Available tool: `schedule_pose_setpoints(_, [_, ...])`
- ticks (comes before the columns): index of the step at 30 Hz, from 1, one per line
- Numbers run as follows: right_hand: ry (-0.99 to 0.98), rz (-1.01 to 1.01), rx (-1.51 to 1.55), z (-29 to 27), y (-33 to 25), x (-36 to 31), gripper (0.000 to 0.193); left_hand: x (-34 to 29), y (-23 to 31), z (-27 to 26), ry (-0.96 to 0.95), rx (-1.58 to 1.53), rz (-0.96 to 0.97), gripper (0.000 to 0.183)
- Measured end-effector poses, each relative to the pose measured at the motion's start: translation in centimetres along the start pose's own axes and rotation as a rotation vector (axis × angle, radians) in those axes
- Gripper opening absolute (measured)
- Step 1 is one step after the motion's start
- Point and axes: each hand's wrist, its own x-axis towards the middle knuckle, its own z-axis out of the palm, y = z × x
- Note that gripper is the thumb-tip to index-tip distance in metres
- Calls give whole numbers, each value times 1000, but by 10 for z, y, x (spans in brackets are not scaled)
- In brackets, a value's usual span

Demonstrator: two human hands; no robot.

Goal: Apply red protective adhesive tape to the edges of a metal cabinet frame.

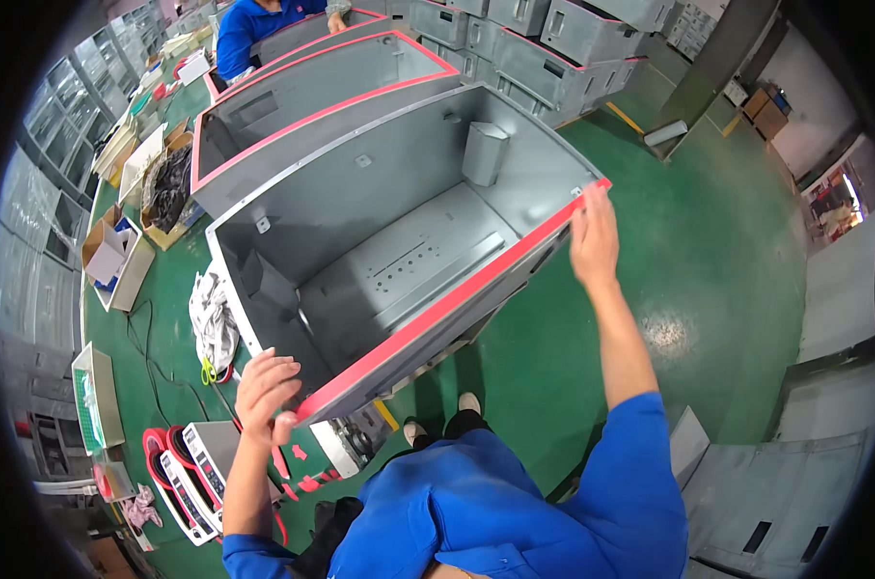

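Note:
A large grey metal box (409, 261), open at the top, stands tilted in front of me, with holes and slots in its inner panel. A strip of red tape (447, 302) runs along its near rim; the left and far rims are bare. My left hand (268, 396) grips the near left corner with bent fingers, by the tape's left end. At the right corner my right hand (595, 239) holds the rim, its fingertips over the tape's other end. Whether either hand also pinches the tape cannot be made out.
Behind stands another grey box (312, 87) rimmed in red, near a co-worker in a blue sleeve (237, 43). On the green bench at left are cloths (212, 323), green-handled scissors (208, 371) and white tape dispensers (187, 482). Stacked grey boxes (544, 68) fill the back.

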Motion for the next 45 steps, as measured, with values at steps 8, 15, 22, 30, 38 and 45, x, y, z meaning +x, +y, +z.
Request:
schedule_pose_setpoints(8, [218,787,1007,64,67,46,43,9,-7,17,15,4,-2,43])
schedule_pose_setpoints(15, [211,1052,1302,81,101,91,39,19,51,66,-41,143,-95,41])
schedule_pose_setpoints(22, [64,916,1221,64,46,54,62,35,91,104,-35,159,-107,27])
schedule_pose_setpoints(30, [-155,695,1290,-76,-228,-100,87,36,43,63,-185,34,154,62])
schedule_pose_setpoints(38, [-230,1254,1123,-36,-301,-297,71,53,-27,15,-385,156,258,51])
schedule_pose_setpoints(45, [459,2171,2151,57,-288,-323,83,46,6,23,-348,174,258,46])
